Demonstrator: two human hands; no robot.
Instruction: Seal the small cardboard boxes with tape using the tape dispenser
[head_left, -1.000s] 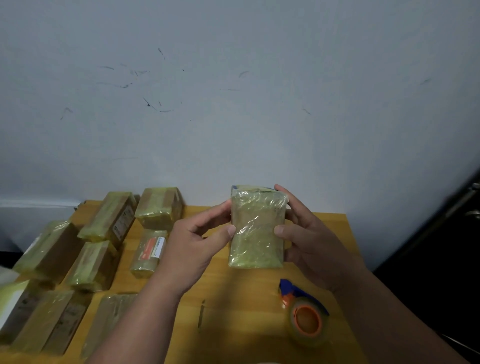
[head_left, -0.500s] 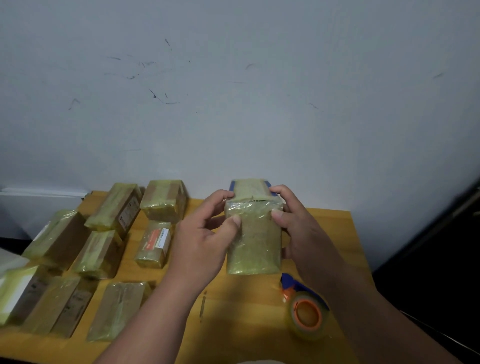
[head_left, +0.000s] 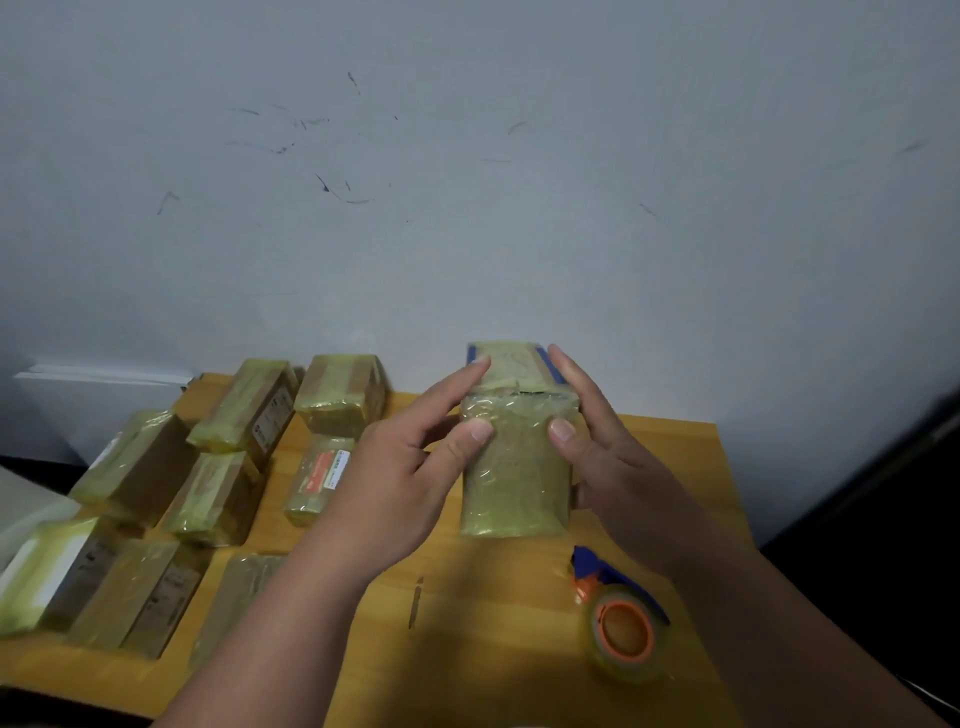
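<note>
left hand (head_left: 400, 483) and right hand (head_left: 608, 457) pinch taped box (head_left: 514, 467), fingers nearly straight | tape dispenser (head_left: 621, 623) near right on table (head_left: 519, 675) | sealed boxes (head_left: 218, 467) left, perhaps nine

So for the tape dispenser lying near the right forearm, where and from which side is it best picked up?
Probably by the blue handle of the tape dispenser, coming from above with the right hand. It lies flat on the table, its orange-cored roll facing up nearest the camera, so the narrower handle behind looks like the easier part to close fingers round.
</note>
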